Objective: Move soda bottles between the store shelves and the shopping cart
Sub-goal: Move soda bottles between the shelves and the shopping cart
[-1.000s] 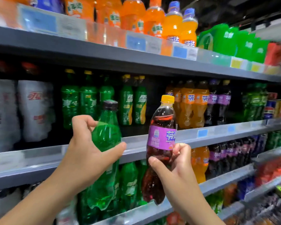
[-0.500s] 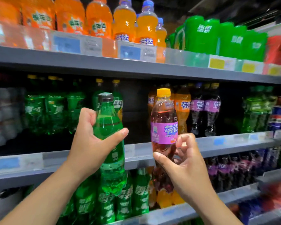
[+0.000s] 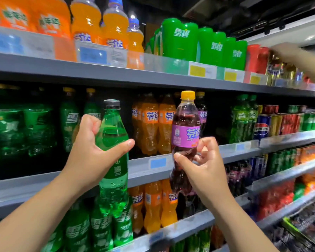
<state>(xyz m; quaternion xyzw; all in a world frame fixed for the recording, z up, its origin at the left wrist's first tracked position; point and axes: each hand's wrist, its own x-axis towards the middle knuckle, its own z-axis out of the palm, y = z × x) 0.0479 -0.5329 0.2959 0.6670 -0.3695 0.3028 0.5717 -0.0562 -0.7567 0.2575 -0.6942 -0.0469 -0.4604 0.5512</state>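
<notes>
The left hand (image 3: pixel 91 153) grips a green bottle (image 3: pixel 113 160) round its shoulder, thumb across the front and fingers curled behind. The right hand (image 3: pixel 204 166) pinches a purple bottle (image 3: pixel 185 137) at its waist, thumb on the front and fingertips on the side just under the label. Both bottles are upright in the air in front of the middle shelf (image 3: pixel 244 148), their bodies crossing its grey front edge, the green one to the left and apart from the purple. The green bottle is clear green plastic with a dark grey cap, bubbles low down and small white print too fine to read. The purple bottle has a yellow cap, dark drink and a lilac label with 芬达 in white. On the middle shelf behind them stand orange bottles (image 3: pixel 151 128) labelled 芬达, with 雪碧 bottles (image 3: pixel 69 120) further left and blue Pepsi cans (image 3: pixel 262 127) towards its right end. On the shelf above it, green packs (image 3: pixel 180 40) read 雪碧 in white. The price tags along the middle shelf's edge are blurred.
</notes>
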